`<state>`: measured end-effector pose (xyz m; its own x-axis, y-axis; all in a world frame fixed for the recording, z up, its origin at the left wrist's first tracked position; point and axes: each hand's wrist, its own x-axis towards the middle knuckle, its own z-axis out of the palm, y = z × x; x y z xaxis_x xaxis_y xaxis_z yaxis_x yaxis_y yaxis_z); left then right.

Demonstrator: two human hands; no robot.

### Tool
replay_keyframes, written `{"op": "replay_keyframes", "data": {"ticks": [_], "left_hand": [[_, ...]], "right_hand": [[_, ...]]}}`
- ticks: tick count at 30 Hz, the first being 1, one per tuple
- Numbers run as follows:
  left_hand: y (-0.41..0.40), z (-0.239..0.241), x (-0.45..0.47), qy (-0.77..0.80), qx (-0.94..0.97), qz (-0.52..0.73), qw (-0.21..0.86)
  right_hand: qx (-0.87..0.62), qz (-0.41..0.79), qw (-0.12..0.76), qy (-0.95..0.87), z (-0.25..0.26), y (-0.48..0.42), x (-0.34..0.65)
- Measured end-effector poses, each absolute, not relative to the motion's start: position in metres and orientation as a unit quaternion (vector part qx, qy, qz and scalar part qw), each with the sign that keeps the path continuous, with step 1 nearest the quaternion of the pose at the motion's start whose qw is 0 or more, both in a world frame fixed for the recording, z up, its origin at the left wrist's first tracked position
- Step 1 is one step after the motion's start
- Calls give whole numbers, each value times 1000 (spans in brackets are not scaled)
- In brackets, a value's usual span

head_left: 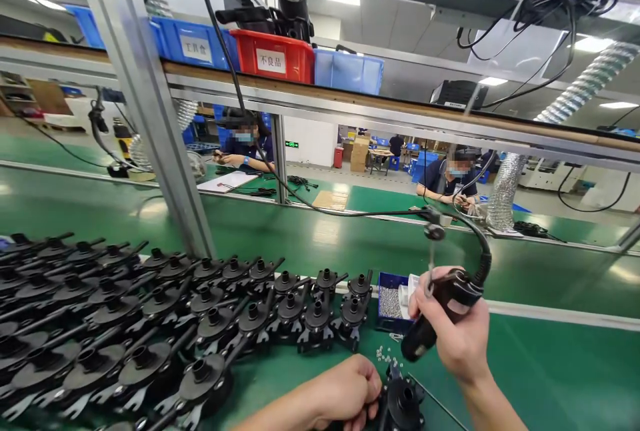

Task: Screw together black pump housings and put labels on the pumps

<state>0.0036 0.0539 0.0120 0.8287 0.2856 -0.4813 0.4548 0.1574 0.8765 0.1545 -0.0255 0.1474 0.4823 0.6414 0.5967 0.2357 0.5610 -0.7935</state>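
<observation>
My right hand (463,331) is wrapped round a black corded electric screwdriver (440,317), raised over the bench and tilted. Its cable loops up from the top end. At the bottom of the view, my left hand (347,387) is closed, with curled fingers against the left side of a black plastic assembly (403,404) that has a round raised hub. The hand partly hides where they meet. Small silvery nuts or similar pieces (387,354) lie scattered just behind that assembly. A thin metal rod (435,399) lies to its right.
Rows of similar black assemblies (205,377) fill the left of the green bench. A blue bin (390,304) holds many small metal pieces. A metal post (150,104) rises at left. Blue and red bins (273,57) stand on the shelf above. Two people sit across.
</observation>
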Motion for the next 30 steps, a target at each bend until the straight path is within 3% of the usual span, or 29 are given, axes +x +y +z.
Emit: {"op": "replay_keyframes", "data": {"ticks": [11, 18, 25, 30], "left_hand": [[63, 19, 0, 282, 581, -74, 760], [63, 42, -13, 261, 551, -98, 787], [42, 31, -1, 348, 528, -28, 774], [40, 25, 4, 364, 513, -21, 777]], "right_hand": [[-422, 276, 711, -490, 154, -41, 133], [-405, 288, 704, -507, 151, -40, 132], [-365, 316, 682, -550, 148, -41, 135], [-370, 280, 711, -528, 146, -43, 127]]}}
